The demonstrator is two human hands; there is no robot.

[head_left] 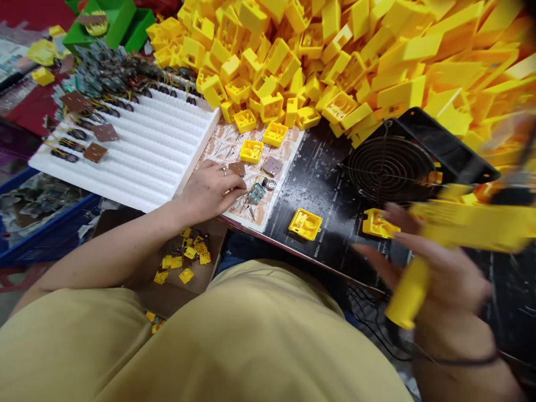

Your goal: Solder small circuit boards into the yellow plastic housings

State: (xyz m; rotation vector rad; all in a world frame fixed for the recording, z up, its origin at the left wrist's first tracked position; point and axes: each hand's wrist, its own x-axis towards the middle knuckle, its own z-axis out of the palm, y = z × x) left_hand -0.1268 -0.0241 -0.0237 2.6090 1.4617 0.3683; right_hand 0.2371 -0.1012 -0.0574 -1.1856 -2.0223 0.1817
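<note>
- Left hand: the fingers lie together, lightly curled, on a patterned paper sheet, between a brown circuit board and a green circuit board. Any clamp on either board cannot be confirmed.
- Right hand: the fingers wrap the grip of a blurred yellow corded tool, held over the right end of the black desk.
- Location: one yellow plastic case lies just beside the right hand; another lies near the desk's front edge.
- Count: five loose cases, three of them on the paper sheet; three brown boards on a white foam tray; one metal disc. The yellow heap is too large to count.
- Risk: a knock could slide the heap onto the work area. The disc could roll off the front edge if jarred. The tool's cord could snag on the desk's front edge.
</note>
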